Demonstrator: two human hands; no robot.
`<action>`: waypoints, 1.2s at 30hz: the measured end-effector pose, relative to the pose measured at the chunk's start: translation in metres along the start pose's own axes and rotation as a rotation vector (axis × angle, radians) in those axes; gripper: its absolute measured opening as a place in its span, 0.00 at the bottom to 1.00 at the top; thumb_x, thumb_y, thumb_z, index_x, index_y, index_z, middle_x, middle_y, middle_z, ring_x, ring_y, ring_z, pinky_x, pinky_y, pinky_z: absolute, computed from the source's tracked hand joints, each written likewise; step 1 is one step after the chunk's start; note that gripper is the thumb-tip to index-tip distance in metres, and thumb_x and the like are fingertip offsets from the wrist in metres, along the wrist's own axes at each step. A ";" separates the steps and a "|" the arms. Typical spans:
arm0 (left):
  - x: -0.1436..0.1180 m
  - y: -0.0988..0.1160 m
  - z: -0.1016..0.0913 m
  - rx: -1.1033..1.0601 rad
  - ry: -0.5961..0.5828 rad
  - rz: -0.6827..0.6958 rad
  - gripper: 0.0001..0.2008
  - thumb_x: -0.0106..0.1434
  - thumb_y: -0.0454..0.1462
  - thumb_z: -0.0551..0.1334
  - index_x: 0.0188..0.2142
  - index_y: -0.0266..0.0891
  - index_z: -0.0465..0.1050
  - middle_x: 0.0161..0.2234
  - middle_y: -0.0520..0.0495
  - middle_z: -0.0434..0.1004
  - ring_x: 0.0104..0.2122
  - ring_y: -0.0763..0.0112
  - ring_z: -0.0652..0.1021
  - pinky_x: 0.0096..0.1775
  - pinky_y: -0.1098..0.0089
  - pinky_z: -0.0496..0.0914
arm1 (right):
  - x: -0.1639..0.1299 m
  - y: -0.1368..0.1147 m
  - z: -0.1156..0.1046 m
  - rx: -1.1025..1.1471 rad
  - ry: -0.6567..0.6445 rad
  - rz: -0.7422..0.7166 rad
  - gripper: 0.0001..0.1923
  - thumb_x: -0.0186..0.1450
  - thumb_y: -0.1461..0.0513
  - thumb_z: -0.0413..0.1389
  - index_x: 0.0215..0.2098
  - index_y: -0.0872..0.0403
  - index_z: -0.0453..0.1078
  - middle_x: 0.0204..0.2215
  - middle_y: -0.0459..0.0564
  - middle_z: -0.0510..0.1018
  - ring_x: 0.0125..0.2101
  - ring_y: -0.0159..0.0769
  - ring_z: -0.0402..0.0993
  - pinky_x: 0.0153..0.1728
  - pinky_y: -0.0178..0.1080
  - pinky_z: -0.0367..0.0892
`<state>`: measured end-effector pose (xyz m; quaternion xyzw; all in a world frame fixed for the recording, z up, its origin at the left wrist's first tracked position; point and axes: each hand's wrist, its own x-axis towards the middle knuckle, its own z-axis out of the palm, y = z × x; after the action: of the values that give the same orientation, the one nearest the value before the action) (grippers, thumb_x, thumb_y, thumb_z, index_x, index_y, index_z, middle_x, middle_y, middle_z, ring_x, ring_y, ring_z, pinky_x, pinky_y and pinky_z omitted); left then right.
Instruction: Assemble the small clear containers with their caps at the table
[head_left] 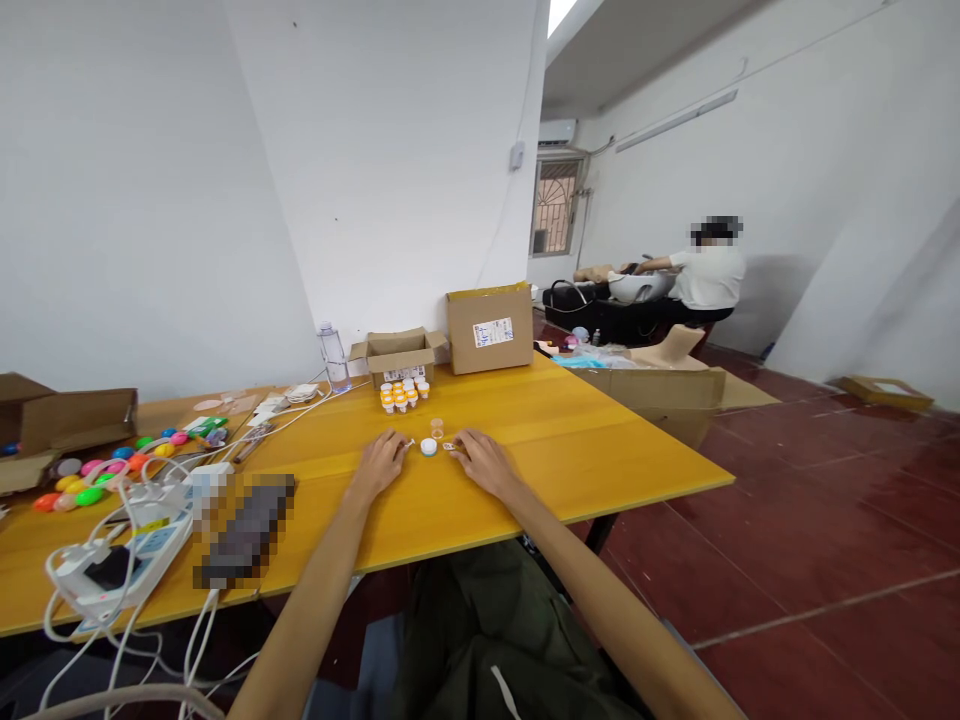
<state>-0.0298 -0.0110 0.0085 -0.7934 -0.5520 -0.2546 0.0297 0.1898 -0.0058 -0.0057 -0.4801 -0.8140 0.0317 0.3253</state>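
Note:
My left hand (382,462) rests on the yellow table (600,440), its fingertips pinched on a small white piece (410,443) too small to name. Opposite it, my right hand (484,462) has thumb and fingers closed at a small flat whitish piece (449,446). Between both hands stands a low round white container (428,447) with a bluish lower edge. Just behind it is a small clear cup (437,429). Farther back, several small bottles (401,396) with white tops and orange-yellow bodies stand in a cluster.
Behind the bottles are an open carton (405,352), a taped box (490,330) and a clear bottle (333,358). On the left lie a power strip (142,560) with cables, a pixelated dark object (251,530) and colourful balls (90,494). A person (709,275) sits far right.

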 end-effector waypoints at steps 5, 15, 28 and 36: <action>0.002 -0.002 0.002 0.001 0.033 -0.015 0.10 0.65 0.37 0.51 0.36 0.45 0.72 0.35 0.45 0.75 0.38 0.63 0.75 0.40 0.66 0.68 | 0.001 0.001 0.005 -0.040 -0.014 -0.095 0.09 0.65 0.65 0.52 0.41 0.51 0.72 0.39 0.52 0.76 0.42 0.39 0.71 0.45 0.40 0.63; 0.004 0.005 0.001 -0.009 0.058 -0.103 0.11 0.65 0.38 0.51 0.33 0.43 0.72 0.35 0.44 0.77 0.37 0.61 0.76 0.38 0.66 0.66 | 0.003 0.002 0.006 -0.063 -0.050 -0.096 0.11 0.66 0.67 0.49 0.33 0.52 0.73 0.35 0.52 0.77 0.39 0.39 0.72 0.43 0.39 0.64; 0.015 0.027 -0.001 -0.475 0.381 -0.126 0.11 0.61 0.43 0.56 0.30 0.42 0.74 0.28 0.50 0.77 0.29 0.69 0.74 0.34 0.69 0.68 | 0.004 0.000 0.005 0.301 0.131 0.001 0.08 0.65 0.63 0.48 0.35 0.52 0.69 0.33 0.50 0.78 0.34 0.37 0.73 0.37 0.37 0.67; 0.028 0.039 0.011 -0.732 0.363 -0.152 0.09 0.58 0.42 0.59 0.30 0.39 0.74 0.28 0.50 0.78 0.29 0.70 0.76 0.31 0.71 0.68 | 0.029 -0.011 0.013 0.929 0.198 0.044 0.13 0.61 0.53 0.51 0.36 0.52 0.70 0.29 0.46 0.76 0.27 0.33 0.73 0.31 0.36 0.69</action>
<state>0.0162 0.0012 0.0203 -0.6510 -0.4678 -0.5711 -0.1764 0.1646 0.0148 0.0022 -0.3018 -0.6685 0.3533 0.5806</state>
